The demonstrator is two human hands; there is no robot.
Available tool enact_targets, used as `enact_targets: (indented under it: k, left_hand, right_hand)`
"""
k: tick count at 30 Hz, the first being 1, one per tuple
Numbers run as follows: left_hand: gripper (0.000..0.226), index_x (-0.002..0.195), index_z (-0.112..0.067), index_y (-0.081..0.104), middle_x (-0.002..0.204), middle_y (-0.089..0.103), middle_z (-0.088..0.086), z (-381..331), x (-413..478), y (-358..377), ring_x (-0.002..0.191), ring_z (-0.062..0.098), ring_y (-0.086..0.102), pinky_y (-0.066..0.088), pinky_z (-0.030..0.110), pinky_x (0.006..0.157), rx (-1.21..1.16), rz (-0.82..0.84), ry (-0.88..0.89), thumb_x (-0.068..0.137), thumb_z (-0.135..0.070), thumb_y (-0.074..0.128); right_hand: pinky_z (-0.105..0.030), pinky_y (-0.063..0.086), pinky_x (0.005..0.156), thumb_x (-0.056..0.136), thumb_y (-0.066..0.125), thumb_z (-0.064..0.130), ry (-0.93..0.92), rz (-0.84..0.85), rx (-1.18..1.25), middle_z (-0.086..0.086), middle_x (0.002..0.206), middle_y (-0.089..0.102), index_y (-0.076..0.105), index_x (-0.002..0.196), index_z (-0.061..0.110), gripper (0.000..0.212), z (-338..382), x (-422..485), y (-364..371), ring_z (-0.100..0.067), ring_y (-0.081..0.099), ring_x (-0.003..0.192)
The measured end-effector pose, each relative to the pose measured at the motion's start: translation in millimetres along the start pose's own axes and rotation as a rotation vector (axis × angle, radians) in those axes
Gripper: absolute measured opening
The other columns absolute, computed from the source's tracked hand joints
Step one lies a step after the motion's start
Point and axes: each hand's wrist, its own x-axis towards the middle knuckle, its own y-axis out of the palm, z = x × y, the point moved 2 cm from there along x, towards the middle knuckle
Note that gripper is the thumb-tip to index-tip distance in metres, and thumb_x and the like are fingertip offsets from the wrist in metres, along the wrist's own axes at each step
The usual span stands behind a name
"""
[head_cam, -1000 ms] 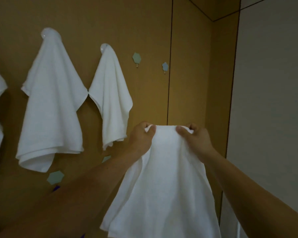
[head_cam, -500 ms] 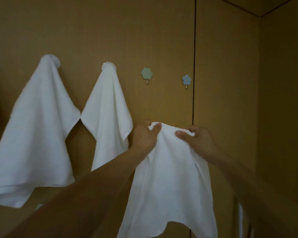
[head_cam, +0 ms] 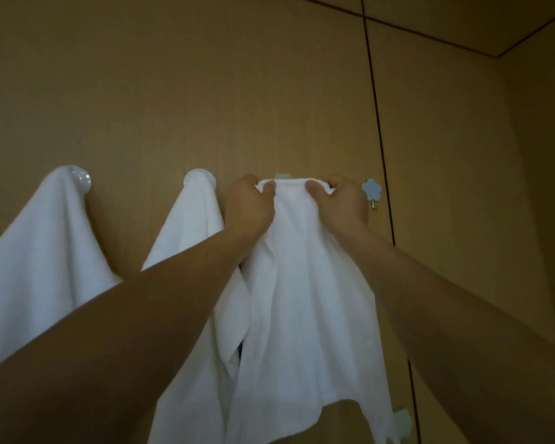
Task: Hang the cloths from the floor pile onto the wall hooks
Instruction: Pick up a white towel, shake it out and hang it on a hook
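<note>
- My left hand [head_cam: 249,205] and right hand [head_cam: 342,205] pinch the top edge of the white cloth [head_cam: 302,299] at the green hook [head_cam: 281,176], mostly hiding it.
- A hung cloth [head_cam: 189,232] is just beside my left hand, and a blue hook [head_cam: 371,189] beside my right.

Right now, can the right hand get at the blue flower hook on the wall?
Probably yes. The right hand is just left of the blue flower hook, with nothing between them. But it grips the white cloth, so the cloth would come along.
</note>
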Motion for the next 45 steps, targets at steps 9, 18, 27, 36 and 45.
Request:
enact_targets:
  k: [9,18,27,36,45]
  left_hand:
    - [0.023,0.074,-0.011,0.056,0.078,0.062,0.004,6,9,7,0.066,0.018,0.056,0.038,0.026,0.053,0.356,0.264,-0.166,0.084,-0.030,0.065]
    - [0.037,0.077,-0.011,0.056,0.075,0.056,0.000,-4,-8,7,0.067,0.015,0.053,0.040,0.028,0.060,0.655,0.569,-0.189,0.079,-0.048,0.063]
    - [0.019,0.106,-0.003,0.058,0.107,0.056,0.014,-19,-35,27,0.091,0.028,0.055,0.035,0.033,0.067,1.034,0.435,0.367,0.091,-0.004,0.046]
    - [0.020,0.093,-0.005,0.054,0.103,0.062,0.015,-22,-72,27,0.105,0.030,0.049,0.035,0.033,0.081,0.582,0.355,0.003,0.095,-0.022,0.044]
    - [0.024,0.084,-0.005,0.057,0.078,0.053,0.005,-18,-89,20,0.066,0.015,0.048,0.034,0.027,0.054,-0.246,0.162,-0.576,0.094,-0.020,0.041]
  right_hand:
    - [-0.028,0.045,0.063,0.071,0.076,0.046,0.211,0.127,0.121,0.007,0.076,0.061,0.053,0.072,0.026,0.031,-44,10,28,-0.017,0.059,0.073]
    - [-0.038,0.036,0.087,0.079,0.062,0.038,-0.005,0.134,-0.489,-0.009,0.116,0.050,0.060,0.108,0.019,0.035,-25,-1,7,-0.029,0.047,0.108]
    - [-0.028,0.031,0.060,0.092,0.044,0.027,-0.368,0.385,-0.215,-0.001,0.077,0.047,0.058,0.077,0.019,0.022,-32,-29,17,-0.022,0.052,0.070]
    - [-0.038,0.047,0.078,0.090,0.041,0.036,-0.003,0.531,0.062,-0.006,0.102,0.066,0.063,0.102,0.017,0.031,-34,-49,14,-0.026,0.061,0.091]
    - [-0.033,0.047,0.068,0.072,0.047,0.048,0.401,0.638,0.432,0.000,0.099,0.065,0.057,0.110,0.018,0.050,-33,-59,9,-0.020,0.063,0.086]
